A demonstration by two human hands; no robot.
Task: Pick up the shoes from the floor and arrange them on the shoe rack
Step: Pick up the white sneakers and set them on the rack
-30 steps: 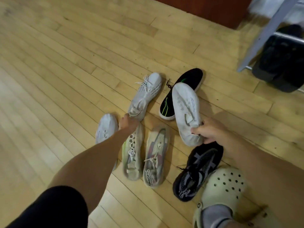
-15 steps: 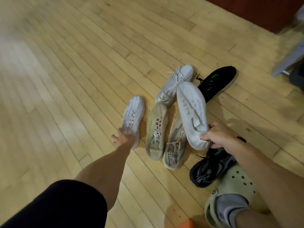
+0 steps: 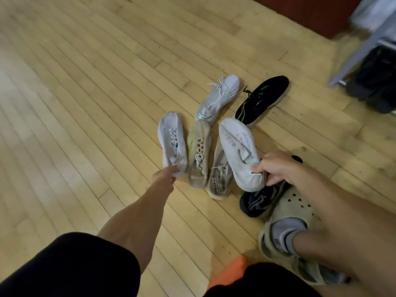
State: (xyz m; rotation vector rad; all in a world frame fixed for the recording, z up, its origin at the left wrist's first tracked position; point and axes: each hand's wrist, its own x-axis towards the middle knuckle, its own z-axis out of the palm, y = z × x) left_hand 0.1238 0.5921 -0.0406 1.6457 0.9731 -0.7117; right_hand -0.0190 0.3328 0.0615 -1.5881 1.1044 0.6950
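Note:
Several shoes lie in a cluster on the wooden floor. My right hand [image 3: 277, 168] grips the heel of a white sneaker [image 3: 237, 144], lifted and tilted toe-up over the pile. My left hand [image 3: 164, 175] pinches the heel of a second white sneaker [image 3: 171, 140] at the left of the cluster. Between them lie a beige sneaker [image 3: 198, 153] and a grey lettered sneaker [image 3: 219, 181]. Farther off sit a white laced sneaker [image 3: 218, 96] and a black sneaker with green stripes [image 3: 261, 99]. A dark sneaker [image 3: 256, 201] lies under my right hand.
The shoe rack's grey leg [image 3: 355, 58] stands at the upper right, with dark shoes [image 3: 377, 80] on its lowest level. My foot in a beige clog [image 3: 289, 215] is beside the dark sneaker. A red-brown wall base [image 3: 310, 11] runs along the top.
My left hand has closed onto the heel of the left white sneaker. The right hand keeps hold of its white sneaker. The view has swung back toward the rack.

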